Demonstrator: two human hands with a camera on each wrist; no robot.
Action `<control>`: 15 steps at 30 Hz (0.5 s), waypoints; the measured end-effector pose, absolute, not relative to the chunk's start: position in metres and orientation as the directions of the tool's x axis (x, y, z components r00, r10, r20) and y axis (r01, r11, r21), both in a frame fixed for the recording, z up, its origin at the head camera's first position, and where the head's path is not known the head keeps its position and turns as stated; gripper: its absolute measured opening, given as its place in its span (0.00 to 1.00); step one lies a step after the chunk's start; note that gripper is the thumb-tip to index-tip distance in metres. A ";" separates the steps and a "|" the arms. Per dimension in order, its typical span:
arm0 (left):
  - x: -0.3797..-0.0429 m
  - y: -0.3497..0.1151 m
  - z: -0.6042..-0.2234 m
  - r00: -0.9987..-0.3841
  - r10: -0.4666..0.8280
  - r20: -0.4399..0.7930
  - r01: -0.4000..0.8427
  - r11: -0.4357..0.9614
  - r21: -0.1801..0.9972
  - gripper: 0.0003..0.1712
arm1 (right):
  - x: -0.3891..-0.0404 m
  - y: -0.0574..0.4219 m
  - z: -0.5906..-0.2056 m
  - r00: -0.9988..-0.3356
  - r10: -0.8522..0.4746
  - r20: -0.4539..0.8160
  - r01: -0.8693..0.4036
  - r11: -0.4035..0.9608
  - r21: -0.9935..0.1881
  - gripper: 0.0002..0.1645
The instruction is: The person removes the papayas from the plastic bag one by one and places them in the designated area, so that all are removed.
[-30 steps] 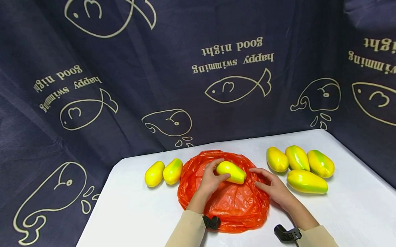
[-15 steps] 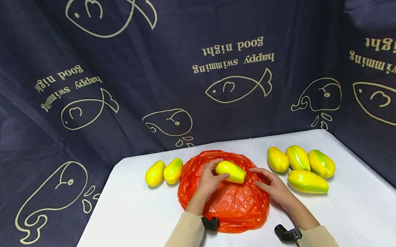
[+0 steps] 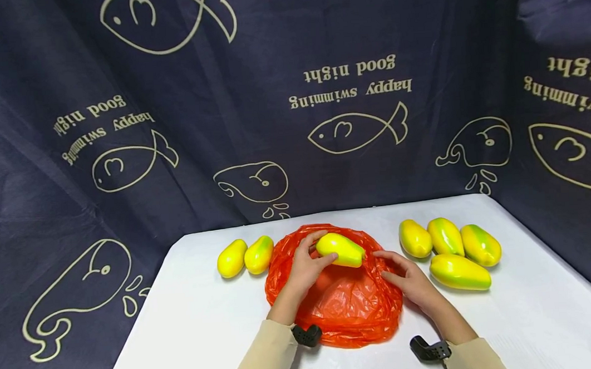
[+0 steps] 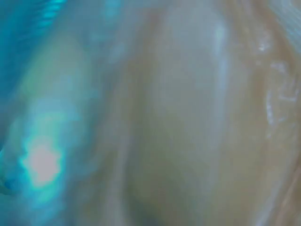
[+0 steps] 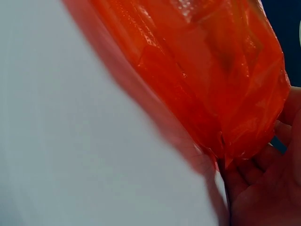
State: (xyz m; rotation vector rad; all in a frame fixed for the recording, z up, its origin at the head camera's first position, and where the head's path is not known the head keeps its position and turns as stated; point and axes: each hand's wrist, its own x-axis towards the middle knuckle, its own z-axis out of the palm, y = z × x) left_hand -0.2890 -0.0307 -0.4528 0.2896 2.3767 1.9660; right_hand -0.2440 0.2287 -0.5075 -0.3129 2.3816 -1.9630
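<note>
A yellow papaya with a greenish tip (image 3: 343, 250) is gripped between the thumb and fingers of my left hand (image 3: 305, 267), over the mouth of a red plastic bag (image 3: 349, 307). The bag lies spread and rumpled on the table, its rim rolled outward. On the bag's right side my right hand (image 3: 405, 273) holds the rim, thumb and fingers curved at the edge. In the right wrist view, fingers (image 5: 254, 167) lie against the red film of the bag. The left wrist view is too blurred and close to make out anything clearly.
Two papayas (image 3: 232, 258) lie left of the bag on the white table (image 3: 197, 323). Several more papayas (image 3: 459, 272) are grouped to the right, beyond my right hand. A dark blue printed curtain (image 3: 251, 114) hangs behind the table and along its sides.
My left hand has shifted slightly left and away from me, carrying the papaya with it. The right hand stays in place at the bag's rim.
</note>
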 end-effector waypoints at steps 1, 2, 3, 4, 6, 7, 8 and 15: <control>-0.288 -0.032 -0.450 -0.981 0.173 0.092 0.122 0.172 0.978 0.33 | -0.244 0.229 -0.507 -0.979 -0.179 0.096 -0.128 0.178 -0.976 0.30; -0.287 -0.034 -0.448 -0.979 0.173 0.103 0.133 0.170 0.976 0.33 | -0.244 0.228 -0.507 -0.979 -0.180 0.094 -0.126 0.176 -0.976 0.30; -0.286 -0.036 -0.446 -0.978 0.173 0.114 0.143 0.168 0.975 0.33 | -0.244 0.228 -0.507 -0.979 -0.181 0.097 -0.129 0.177 -0.976 0.30; -0.285 -0.038 -0.444 -0.978 0.173 0.119 0.149 0.171 0.974 0.33 | -0.243 0.228 -0.507 -0.978 -0.186 0.098 -0.132 0.178 -0.975 0.30; -0.284 -0.043 -0.439 -0.978 0.168 0.125 0.154 0.178 0.972 0.33 | -0.243 0.228 -0.506 -0.978 -0.182 0.101 -0.134 0.176 -0.975 0.29; -0.283 -0.045 -0.438 -0.978 0.166 0.126 0.155 0.181 0.971 0.33 | -0.242 0.228 -0.506 -0.979 -0.179 0.100 -0.131 0.174 -0.976 0.29; -0.283 -0.047 -0.437 -0.978 0.164 0.127 0.157 0.182 0.971 0.33 | -0.242 0.228 -0.505 -0.978 -0.180 0.103 -0.134 0.174 -0.975 0.29; -0.279 -0.067 -0.431 -0.984 0.118 0.136 0.158 0.214 0.964 0.34 | -0.241 0.228 -0.504 -0.977 -0.180 0.113 -0.144 0.168 -0.975 0.30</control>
